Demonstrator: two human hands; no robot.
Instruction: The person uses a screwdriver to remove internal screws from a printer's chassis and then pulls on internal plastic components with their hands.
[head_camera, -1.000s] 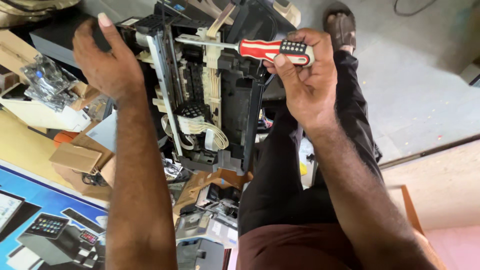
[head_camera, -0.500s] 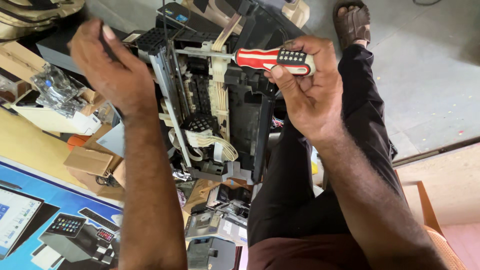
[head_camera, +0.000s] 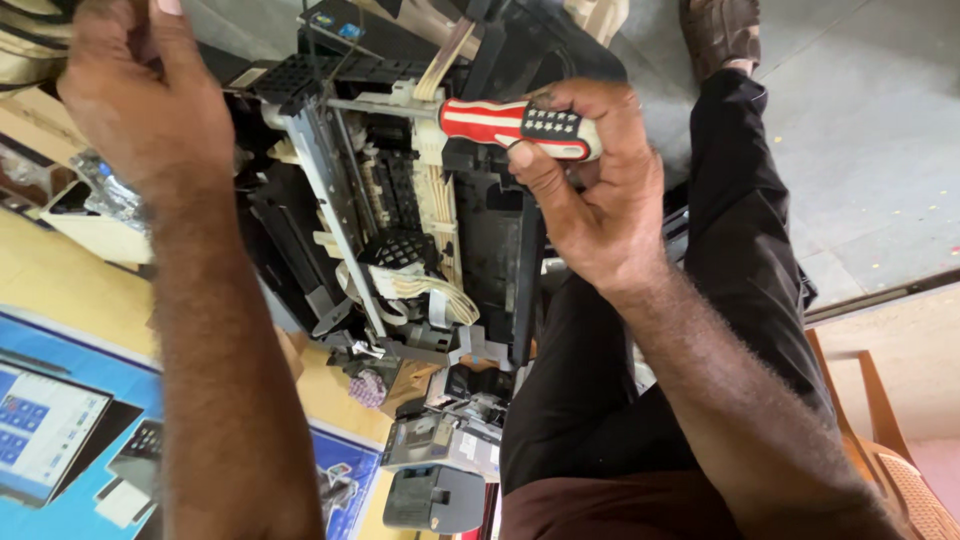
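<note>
My right hand (head_camera: 600, 190) grips a screwdriver (head_camera: 505, 122) with a red, white and dark handle. Its metal shaft runs left into the top of an opened printer chassis (head_camera: 400, 210), black with a grey metal rail and cream plastic parts. A bundle of flat white ribbon cables (head_camera: 425, 290) hangs from the middle of the chassis. My left hand (head_camera: 140, 100) is clasped on the chassis's upper left edge, holding it steady. The chassis rests tilted against my black-trousered leg (head_camera: 730, 250).
A yellow table (head_camera: 60, 300) with a blue printed poster (head_camera: 50, 440) lies at the left. Cardboard boxes and a plastic bag of parts (head_camera: 110, 190) sit behind my left arm. Loose printer parts (head_camera: 440, 470) lie below the chassis. Grey floor (head_camera: 860, 130) and a sandalled foot (head_camera: 720, 30) lie at right.
The view has shifted, so the chassis and both hands sit higher and nearer. My right hand keeps the screwdriver in the same spot on the chassis; my left hand stays on the upper left edge.
</note>
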